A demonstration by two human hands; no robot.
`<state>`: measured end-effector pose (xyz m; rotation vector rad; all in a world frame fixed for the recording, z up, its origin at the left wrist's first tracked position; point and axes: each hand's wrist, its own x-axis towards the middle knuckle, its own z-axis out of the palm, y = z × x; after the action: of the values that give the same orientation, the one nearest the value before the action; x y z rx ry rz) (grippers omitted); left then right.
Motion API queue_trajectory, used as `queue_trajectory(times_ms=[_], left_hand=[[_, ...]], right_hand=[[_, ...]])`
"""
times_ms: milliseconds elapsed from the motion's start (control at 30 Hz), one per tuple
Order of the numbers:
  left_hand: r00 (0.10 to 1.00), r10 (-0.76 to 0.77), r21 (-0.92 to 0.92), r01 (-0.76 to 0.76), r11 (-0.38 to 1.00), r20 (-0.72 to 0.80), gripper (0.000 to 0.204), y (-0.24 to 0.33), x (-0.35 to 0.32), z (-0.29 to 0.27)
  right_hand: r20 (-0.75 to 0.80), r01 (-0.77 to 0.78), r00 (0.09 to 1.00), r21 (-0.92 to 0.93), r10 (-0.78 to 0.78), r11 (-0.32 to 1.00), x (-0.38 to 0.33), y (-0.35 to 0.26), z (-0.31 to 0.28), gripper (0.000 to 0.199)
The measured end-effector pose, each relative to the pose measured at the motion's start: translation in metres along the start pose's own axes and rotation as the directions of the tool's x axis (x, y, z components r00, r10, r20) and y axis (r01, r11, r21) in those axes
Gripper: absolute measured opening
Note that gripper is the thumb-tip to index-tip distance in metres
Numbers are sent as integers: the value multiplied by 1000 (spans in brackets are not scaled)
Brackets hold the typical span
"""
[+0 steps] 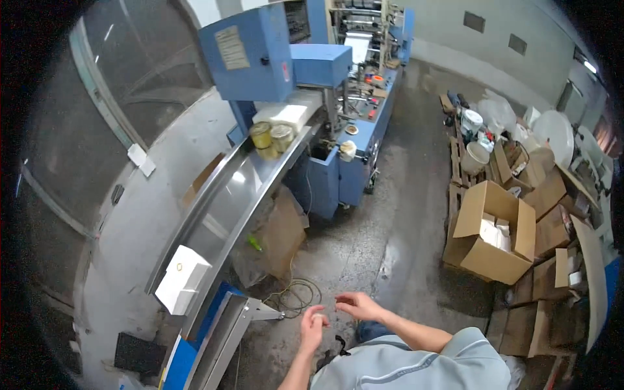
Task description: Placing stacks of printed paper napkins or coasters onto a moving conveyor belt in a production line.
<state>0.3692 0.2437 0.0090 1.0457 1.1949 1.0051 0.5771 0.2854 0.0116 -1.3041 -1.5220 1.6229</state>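
My left hand [312, 328] is raised in front of my body, fingers loosely bent and apart, with a small pale patch by them that I cannot make out. Close by on its right, my right hand [355, 305] has curved, parted fingers and nothing visible in it. The two hands do not touch. To their left, a white block like stacked paper [183, 281] rests on the lower end of a sloping metal chute [224, 207]. Two tins, one yellowish [260, 135] and one pale [283, 138], stand at the chute's upper end beside a white stack [290, 112].
A blue machine [247, 58] rises beyond the chute. A coiled cable [300, 294] lies on the floor ahead. An open cardboard box [497, 257] with white contents stands at right, among more boxes, buckets [476, 157] and pallets. A blue-sided conveyor frame [211, 331] is near left.
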Motion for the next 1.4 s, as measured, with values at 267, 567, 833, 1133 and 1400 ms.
queue_trajectory(times_ms=[267, 567, 833, 1133, 1400], left_hand=[[932, -307, -421, 362, 832, 195, 68, 32, 96, 142], [849, -272, -302, 434, 849, 454, 69, 56, 164, 210], [744, -277, -112, 426, 898, 608, 75, 59, 235, 215], [778, -320, -114, 444, 889, 541, 70, 63, 349, 164], [956, -122, -214, 183, 960, 268, 49, 124, 455, 73]], right_hand=[[-374, 248, 840, -378, -392, 892, -2, -9, -120, 35], [-356, 205, 909, -74, -218, 976, 0, 4, -212, 21], [-377, 124, 926, 320, 6, 939, 36, 4, -244, 24], [-356, -53, 929, 126, 95, 991, 167, -11, -255, 26], [-424, -27, 902, 128, 79, 991, 299, -45, -272, 26]])
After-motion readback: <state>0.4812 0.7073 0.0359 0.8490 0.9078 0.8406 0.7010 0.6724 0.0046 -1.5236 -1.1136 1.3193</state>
